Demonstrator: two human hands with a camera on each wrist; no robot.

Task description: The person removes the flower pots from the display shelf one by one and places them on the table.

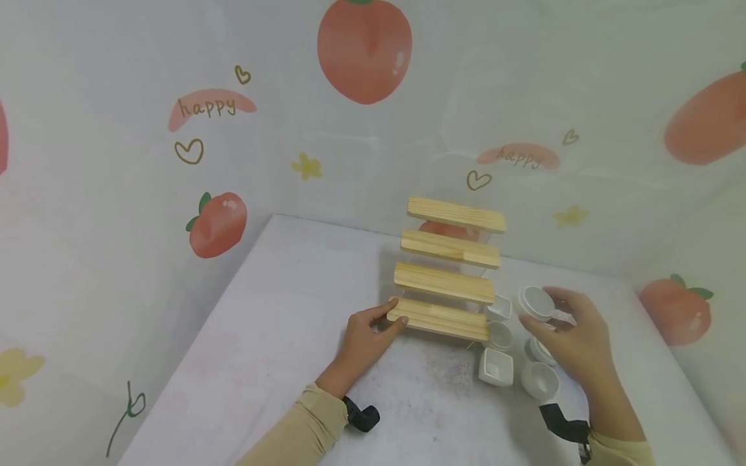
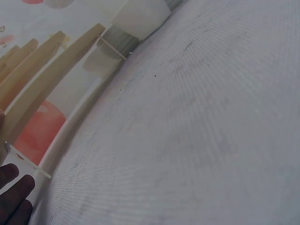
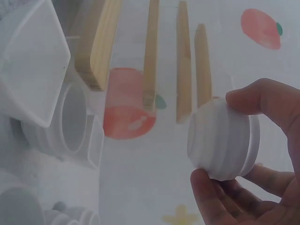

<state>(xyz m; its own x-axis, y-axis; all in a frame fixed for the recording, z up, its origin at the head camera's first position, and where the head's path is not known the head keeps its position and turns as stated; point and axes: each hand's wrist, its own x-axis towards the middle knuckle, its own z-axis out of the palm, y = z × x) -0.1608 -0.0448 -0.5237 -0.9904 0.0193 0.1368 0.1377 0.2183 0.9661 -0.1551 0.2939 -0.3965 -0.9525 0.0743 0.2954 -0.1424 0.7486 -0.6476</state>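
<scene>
A stepped display rack with wooden slats (image 1: 444, 282) on thin clear supports stands on the table. My left hand (image 1: 368, 340) holds the left end of its lowest slat (image 1: 438, 318), thumb on the front edge; in the left wrist view several fingers (image 2: 21, 190) show beside the clear support. To the right of the rack, my right hand (image 1: 577, 333) grips a small round white bowl (image 1: 537, 303) with ridged sides. In the right wrist view this bowl (image 3: 222, 140) is tipped sideways between thumb and fingers, above the table.
Beside the rack's right end stand more small white bowls: a square one (image 1: 497, 367) in front, a round one (image 1: 541, 380) next to it, and others behind, partly under my right hand. A white backdrop (image 1: 361, 168) with printed peaches rises behind the table (image 1: 245, 362).
</scene>
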